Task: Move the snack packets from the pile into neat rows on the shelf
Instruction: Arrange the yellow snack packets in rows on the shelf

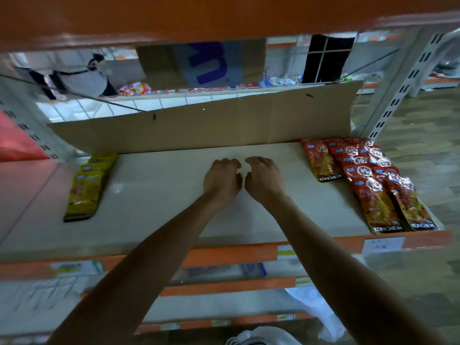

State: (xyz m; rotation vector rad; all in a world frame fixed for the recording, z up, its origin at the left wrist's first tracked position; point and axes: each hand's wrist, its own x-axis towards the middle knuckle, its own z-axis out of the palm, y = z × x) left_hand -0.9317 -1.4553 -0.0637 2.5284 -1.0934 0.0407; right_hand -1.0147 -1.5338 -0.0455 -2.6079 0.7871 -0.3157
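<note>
Red packets (373,188) lie flat at right end of shelf (161,195), yellow packets (86,190) at left, long axes front-to-back, bottoms toward me; overlapped, exact count unclear. My left hand (222,179) and right hand (263,181) mid-shelf, loosely curled, holding nothing.

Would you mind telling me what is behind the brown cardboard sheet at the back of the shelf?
Above the brown cardboard sheet a white wire grid and colourful packets show; whatever sits directly behind it is covered.
</note>
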